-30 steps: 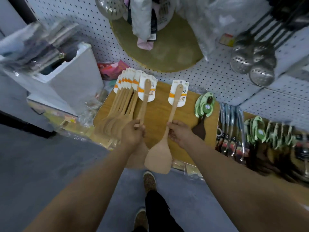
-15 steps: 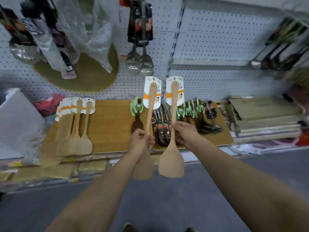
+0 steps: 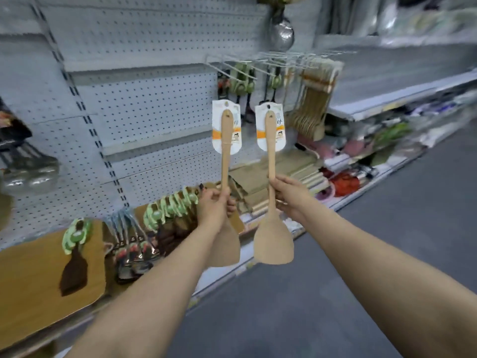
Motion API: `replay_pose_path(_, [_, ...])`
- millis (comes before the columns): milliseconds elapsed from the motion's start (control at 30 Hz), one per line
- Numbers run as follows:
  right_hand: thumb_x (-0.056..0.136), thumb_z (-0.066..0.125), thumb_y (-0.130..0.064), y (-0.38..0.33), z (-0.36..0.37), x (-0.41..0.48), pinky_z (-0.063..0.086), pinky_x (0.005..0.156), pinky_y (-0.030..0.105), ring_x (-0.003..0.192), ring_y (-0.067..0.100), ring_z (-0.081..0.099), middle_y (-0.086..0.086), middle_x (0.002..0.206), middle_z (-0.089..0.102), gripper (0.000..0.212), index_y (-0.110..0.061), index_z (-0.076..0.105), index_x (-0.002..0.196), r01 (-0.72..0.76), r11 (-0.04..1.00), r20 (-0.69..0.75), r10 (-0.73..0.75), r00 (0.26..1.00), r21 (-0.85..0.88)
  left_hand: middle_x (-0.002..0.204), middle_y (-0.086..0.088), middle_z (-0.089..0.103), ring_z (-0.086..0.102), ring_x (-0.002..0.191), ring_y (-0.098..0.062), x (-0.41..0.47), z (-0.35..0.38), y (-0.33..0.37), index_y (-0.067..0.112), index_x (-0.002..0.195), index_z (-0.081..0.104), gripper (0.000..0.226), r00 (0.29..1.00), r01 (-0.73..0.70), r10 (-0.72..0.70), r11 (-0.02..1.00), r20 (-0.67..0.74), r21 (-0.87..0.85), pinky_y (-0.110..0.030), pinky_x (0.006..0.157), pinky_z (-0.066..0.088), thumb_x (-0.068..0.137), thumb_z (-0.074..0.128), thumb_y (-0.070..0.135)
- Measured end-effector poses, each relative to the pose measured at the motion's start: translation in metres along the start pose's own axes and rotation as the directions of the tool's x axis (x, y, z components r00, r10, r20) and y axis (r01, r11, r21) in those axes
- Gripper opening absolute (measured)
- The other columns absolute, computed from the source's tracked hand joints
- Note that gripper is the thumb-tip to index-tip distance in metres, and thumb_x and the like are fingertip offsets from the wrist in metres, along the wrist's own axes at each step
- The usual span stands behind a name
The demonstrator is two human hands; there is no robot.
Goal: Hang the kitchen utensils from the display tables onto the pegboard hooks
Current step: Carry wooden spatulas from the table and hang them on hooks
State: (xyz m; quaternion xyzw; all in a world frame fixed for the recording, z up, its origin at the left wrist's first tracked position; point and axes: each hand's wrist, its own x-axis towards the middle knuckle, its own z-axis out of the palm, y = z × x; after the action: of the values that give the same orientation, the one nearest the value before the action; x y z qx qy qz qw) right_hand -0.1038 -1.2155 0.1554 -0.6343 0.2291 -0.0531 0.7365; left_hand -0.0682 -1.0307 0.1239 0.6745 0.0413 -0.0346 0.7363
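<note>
My left hand (image 3: 215, 209) grips the handle of a wooden spatula (image 3: 225, 156), held upright with its white and orange label card at the top. My right hand (image 3: 286, 196) grips a second wooden spatula (image 3: 271, 161) the same way, blade down. Both spatulas are in the air in front of the grey pegboard (image 3: 154, 104). Wire hooks (image 3: 258, 62) stick out of the pegboard above and right of them, some carrying green-carded utensils (image 3: 244, 81) and a bunch of wooden spatulas (image 3: 315, 104).
A wooden display table (image 3: 33, 275) at lower left holds a dark spatula (image 3: 74, 267), packaged utensils (image 3: 131, 244) and green-carded tools (image 3: 170, 208). Folded mats (image 3: 258, 182) and colourful goods (image 3: 343, 177) lie on shelves to the right. Grey floor (image 3: 361, 254) spreads along the aisle.
Both hands have lifted the two spatulas off the table and carried them rightwards along the shelving. The view has swung from the table up to the pegboard hooks.
</note>
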Motion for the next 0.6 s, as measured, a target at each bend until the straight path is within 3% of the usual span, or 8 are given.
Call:
replay_pose_path(100, [0.098, 0.066, -0.022, -0.024, -0.062, 0.009, 0.047, 0.051, 0.024, 0.063, 0.011, 0.054, -0.001, 0.076, 0.060, 0.004, -0.019, 0.069, 0.098, 0.010, 0.999, -0.061, -0.008, 0.998, 0.031, 0.066, -0.008, 0.066, 0.061, 0.050, -0.014, -0.007, 0.068, 0.005, 0.003, 0.091, 0.054, 0.019, 0.997, -0.031, 0.032, 0.999, 0.073, -0.011, -0.026, 0.052, 0.052, 0.100, 0.059, 0.019])
replay_pose_path(167, [0.097, 0.067, -0.023, -0.037, -0.094, 0.020, 0.044, 0.045, 0.021, 0.064, 0.012, 0.054, -0.001, 0.075, 0.061, 0.007, -0.020, 0.068, 0.090, 0.025, 0.999, -0.091, -0.021, 0.996, 0.045, 0.065, -0.008, 0.066, 0.060, 0.048, -0.014, -0.004, 0.104, 0.006, 0.004, 0.089, 0.053, 0.018, 0.995, -0.035, 0.038, 0.999, 0.091, -0.032, -0.028, 0.052, 0.052, 0.099, 0.060, 0.017])
replay_pose_path(267, [0.097, 0.067, -0.023, -0.053, -0.132, 0.044, 0.046, 0.050, 0.022, 0.068, 0.013, 0.057, 0.000, 0.077, 0.064, 0.007, -0.018, 0.069, 0.093, 0.055, 0.995, -0.112, -0.045, 0.993, 0.087, 0.065, -0.007, 0.067, 0.063, 0.056, -0.022, 0.010, 0.149, 0.010, 0.010, 0.082, 0.052, 0.021, 0.993, -0.043, 0.044, 0.999, 0.112, -0.013, -0.034, 0.058, 0.055, 0.098, 0.062, 0.020])
replay_pose_path(367, [0.098, 0.065, -0.022, -0.064, -0.162, 0.079, 0.050, 0.059, 0.025, 0.069, 0.013, 0.058, -0.002, 0.079, 0.064, 0.008, -0.020, 0.071, 0.104, 0.084, 0.987, -0.135, -0.066, 0.989, 0.133, 0.072, -0.010, 0.070, 0.067, 0.063, -0.022, 0.033, 0.189, 0.015, 0.008, 0.087, 0.055, 0.019, 0.992, -0.063, 0.060, 0.998, 0.112, 0.022, -0.037, 0.063, 0.058, 0.097, 0.062, 0.022])
replay_pose_path(500, [0.099, 0.064, -0.022, -0.083, -0.197, 0.144, 0.048, 0.053, 0.023, 0.061, 0.009, 0.056, -0.003, 0.074, 0.062, 0.011, -0.020, 0.070, 0.108, 0.094, 0.984, -0.128, -0.074, 0.989, 0.152, 0.073, -0.013, 0.069, 0.066, 0.058, -0.018, 0.081, 0.252, 0.018, 0.007, 0.088, 0.053, 0.018, 0.990, -0.087, 0.087, 0.996, 0.107, -0.007, -0.027, 0.054, 0.056, 0.098, 0.062, 0.019])
replay_pose_path(600, [0.098, 0.065, -0.026, -0.105, -0.223, 0.199, 0.044, 0.047, 0.021, 0.048, 0.005, 0.049, -0.006, 0.059, 0.055, 0.012, -0.017, 0.071, 0.102, 0.091, 0.987, -0.149, -0.071, 0.986, 0.129, 0.076, -0.015, 0.071, 0.069, 0.063, -0.021, 0.128, 0.304, 0.016, 0.007, 0.086, 0.054, 0.019, 0.985, -0.099, 0.099, 0.995, 0.139, -0.012, -0.029, 0.057, 0.058, 0.097, 0.063, 0.019])
